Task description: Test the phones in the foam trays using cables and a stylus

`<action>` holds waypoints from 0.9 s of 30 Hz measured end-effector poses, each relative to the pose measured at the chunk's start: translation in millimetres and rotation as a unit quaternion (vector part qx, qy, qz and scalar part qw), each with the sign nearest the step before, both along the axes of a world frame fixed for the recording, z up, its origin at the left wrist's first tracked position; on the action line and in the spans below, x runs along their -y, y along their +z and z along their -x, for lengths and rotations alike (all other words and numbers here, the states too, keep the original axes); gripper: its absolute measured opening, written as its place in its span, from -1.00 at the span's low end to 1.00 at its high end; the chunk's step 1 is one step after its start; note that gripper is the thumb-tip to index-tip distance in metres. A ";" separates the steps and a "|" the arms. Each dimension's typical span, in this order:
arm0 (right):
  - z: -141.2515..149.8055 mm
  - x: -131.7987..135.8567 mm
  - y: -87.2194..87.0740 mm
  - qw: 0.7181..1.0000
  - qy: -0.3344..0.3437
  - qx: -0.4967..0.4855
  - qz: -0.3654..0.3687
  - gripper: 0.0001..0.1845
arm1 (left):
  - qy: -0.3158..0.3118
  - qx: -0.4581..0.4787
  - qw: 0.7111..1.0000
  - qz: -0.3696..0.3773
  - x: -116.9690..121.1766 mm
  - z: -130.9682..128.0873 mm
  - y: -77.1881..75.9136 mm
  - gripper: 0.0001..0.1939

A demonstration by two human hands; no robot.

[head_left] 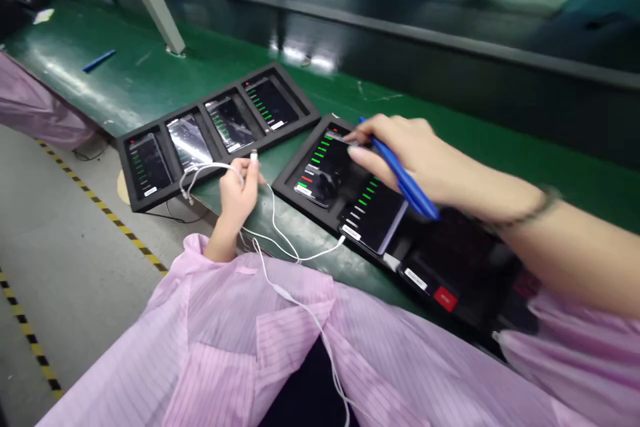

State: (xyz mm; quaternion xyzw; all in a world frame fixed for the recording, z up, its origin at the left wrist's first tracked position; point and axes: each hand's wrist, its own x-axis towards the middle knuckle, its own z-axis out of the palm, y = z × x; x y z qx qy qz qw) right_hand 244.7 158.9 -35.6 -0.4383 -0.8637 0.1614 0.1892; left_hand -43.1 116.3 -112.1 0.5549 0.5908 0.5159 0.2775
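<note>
My left hand [240, 188] is closed on a white USB cable [273, 213], its plug [254, 156] pointing up from the fingertips. A blue pen [407, 180] is tucked in my right hand [400, 147], whose thumb and forefinger reach over the top of the near black tray [285, 188]. In that tray, a phone [320, 170] with green and red bars on its screen lies left of a second phone [373, 213]. Another white plug [341, 240] meets the second phone's lower edge. Farther right is a dark phone with a red block [445, 299], partly hidden by my forearm.
A second black tray [197, 177] with several phones lies at the left on the green bench [210, 57]. Behind it are another blue pen [99, 61] and a grey post [153, 3]. Cable runs across my pink striped garment. A pink sleeve [40, 100] shows far left.
</note>
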 end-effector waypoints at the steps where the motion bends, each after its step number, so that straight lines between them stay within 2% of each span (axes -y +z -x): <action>1: 13.8 -28.4 -5.5 0.999 -0.004 0.024 0.028 -0.54 | -0.003 -0.019 1.000 0.015 -7.7 -3.1 -0.6 -0.75; 4: 61.0 -102.9 -26.6 0.996 -0.034 0.060 0.056 -0.63 | -0.001 -0.072 0.997 0.043 -26.9 -12.5 -3.3 -0.80; 7: 100.7 -140.1 -44.9 0.991 -0.067 0.103 0.060 -0.71 | -0.012 -0.089 0.994 0.064 -34.5 -24.0 -6.3 -0.82; 11: 125.2 -140.2 -53.9 0.983 -0.119 0.133 0.045 -0.68 | -0.026 -0.095 0.988 0.117 -30.8 -39.1 -8.2 -0.83; 14: 128.9 -135.9 -53.2 0.975 -0.180 0.112 0.066 -0.66 | -0.018 -0.110 0.983 0.147 -28.3 -42.6 -9.3 -0.84; 17: 128.0 -141.0 -51.5 0.969 -0.208 0.082 0.104 -0.71 | -0.012 -0.112 0.980 0.165 -30.0 -40.6 -11.5 -0.86; 21: 126.2 -151.3 -49.0 0.966 -0.211 0.050 0.141 -0.86 | 0.000 -0.108 0.979 0.175 -33.9 -37.7 -13.8 -0.86; 24: 124.5 -154.4 -44.1 0.969 -0.195 0.043 0.142 -0.80 | -0.001 -0.080 0.982 0.172 -32.9 -37.7 -11.0 -0.87; 27: 120.9 -153.5 -37.0 0.973 -0.185 0.024 0.140 -0.83 | -0.017 -0.041 0.986 0.162 -28.7 -38.5 -3.1 -0.87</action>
